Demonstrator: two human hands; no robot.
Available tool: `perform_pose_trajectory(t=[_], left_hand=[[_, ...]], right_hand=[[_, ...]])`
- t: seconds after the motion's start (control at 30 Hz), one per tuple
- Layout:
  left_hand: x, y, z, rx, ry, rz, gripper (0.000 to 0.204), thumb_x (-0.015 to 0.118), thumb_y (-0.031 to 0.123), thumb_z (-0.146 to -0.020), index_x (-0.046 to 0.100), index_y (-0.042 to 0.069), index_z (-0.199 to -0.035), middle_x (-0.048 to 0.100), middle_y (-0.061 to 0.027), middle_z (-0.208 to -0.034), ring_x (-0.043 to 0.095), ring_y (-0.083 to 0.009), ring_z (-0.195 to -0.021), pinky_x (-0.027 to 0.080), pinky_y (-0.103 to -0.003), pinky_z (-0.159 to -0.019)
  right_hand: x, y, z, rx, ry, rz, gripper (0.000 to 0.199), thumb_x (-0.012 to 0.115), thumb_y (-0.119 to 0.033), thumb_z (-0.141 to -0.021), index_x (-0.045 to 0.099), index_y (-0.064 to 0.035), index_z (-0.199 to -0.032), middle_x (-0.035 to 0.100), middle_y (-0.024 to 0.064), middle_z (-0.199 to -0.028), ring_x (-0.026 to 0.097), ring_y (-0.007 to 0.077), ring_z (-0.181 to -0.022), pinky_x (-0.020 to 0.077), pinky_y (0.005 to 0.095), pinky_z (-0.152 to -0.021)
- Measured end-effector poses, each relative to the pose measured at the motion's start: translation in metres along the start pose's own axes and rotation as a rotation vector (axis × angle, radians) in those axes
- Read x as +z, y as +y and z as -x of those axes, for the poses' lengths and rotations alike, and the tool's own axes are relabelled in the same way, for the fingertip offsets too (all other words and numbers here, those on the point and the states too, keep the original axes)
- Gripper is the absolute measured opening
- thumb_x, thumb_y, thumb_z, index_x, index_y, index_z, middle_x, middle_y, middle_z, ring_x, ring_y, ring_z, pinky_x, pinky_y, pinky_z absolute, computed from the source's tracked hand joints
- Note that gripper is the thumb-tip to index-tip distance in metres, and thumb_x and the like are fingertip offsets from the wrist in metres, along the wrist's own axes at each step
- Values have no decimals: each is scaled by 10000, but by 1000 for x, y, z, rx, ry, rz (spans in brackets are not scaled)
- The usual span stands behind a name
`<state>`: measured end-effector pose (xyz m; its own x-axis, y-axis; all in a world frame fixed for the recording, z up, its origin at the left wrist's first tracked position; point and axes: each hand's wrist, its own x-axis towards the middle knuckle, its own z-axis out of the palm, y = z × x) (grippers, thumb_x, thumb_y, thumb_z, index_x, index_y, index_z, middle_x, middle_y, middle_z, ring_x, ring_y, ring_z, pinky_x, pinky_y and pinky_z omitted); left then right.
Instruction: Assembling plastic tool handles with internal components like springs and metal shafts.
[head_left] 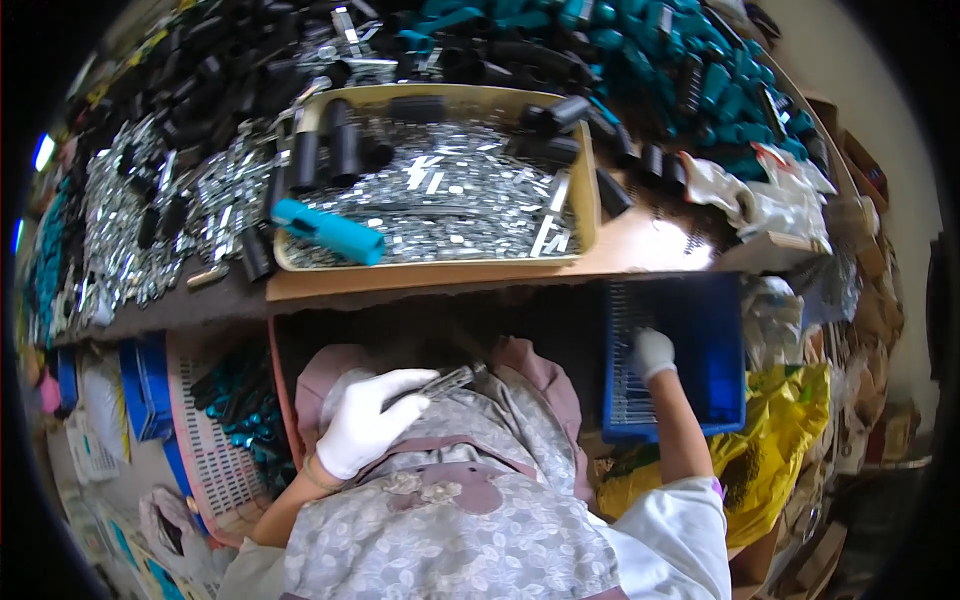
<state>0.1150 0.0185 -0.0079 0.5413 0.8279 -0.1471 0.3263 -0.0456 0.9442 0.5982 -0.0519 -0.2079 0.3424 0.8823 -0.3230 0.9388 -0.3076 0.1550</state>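
Observation:
My left hand (372, 418), in a white glove, is closed over my lap. Between its thumb and fingers is a small bundle of thin metal strips (452, 381), pointing right across the apron. On the right, my gloved right hand (655, 353) reaches down into a blue plastic bin (722, 360). Its fingers look curled, and what they hold, if anything, is hidden. Just left of that hand, a row of slim metal strips (630, 395) lies along the bin's left side.
On the bench ahead, a yellow-rimmed tray (430, 264) holds many small metal pieces, black tubes and a teal tube (328, 232). Heaps of black and teal handles (715, 95) lie behind it. A pink basket (205, 430) stands left, a yellow bag (780, 450) right.

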Motion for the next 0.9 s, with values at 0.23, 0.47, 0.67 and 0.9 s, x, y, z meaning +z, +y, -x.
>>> perform_pose_trajectory(t=[0.23,0.47,0.67,0.9], left_hand=[[-12,-19,10,72,102,-28,447,759,75,-831,626,-38,-1242,704,-174,-1088,697,-207,-938,533,-300,-825],[-19,0,21,123,244,-40,487,755,55,-829,597,-41,-1280,678,-160,-1113,673,-211,-959,522,-311,-851],[-46,2,40,-28,426,82,377,680,30,-894,610,-72,-1250,643,-29,-889,573,-78,-719,485,-249,-647],[-49,7,43,-131,448,267,312,668,39,-911,641,-66,-1203,615,-9,-842,533,-55,-652,434,-224,-581]], right_hand=[[-139,-92,92,87,421,-1938,157,586,-21,-893,532,-51,-1037,632,100,-868,590,133,-648,549,278,-586],[-175,-259,140,-284,-499,-2416,182,648,-54,-868,539,-50,-1014,654,177,-1026,683,240,-851,606,343,-731],[-186,-278,142,-384,-783,-2192,386,669,-63,-924,543,76,-1261,657,225,-1175,713,273,-959,612,356,-833],[-199,-276,146,-407,-671,-1989,359,708,-79,-900,589,79,-1199,707,195,-1054,724,242,-890,612,325,-768]])
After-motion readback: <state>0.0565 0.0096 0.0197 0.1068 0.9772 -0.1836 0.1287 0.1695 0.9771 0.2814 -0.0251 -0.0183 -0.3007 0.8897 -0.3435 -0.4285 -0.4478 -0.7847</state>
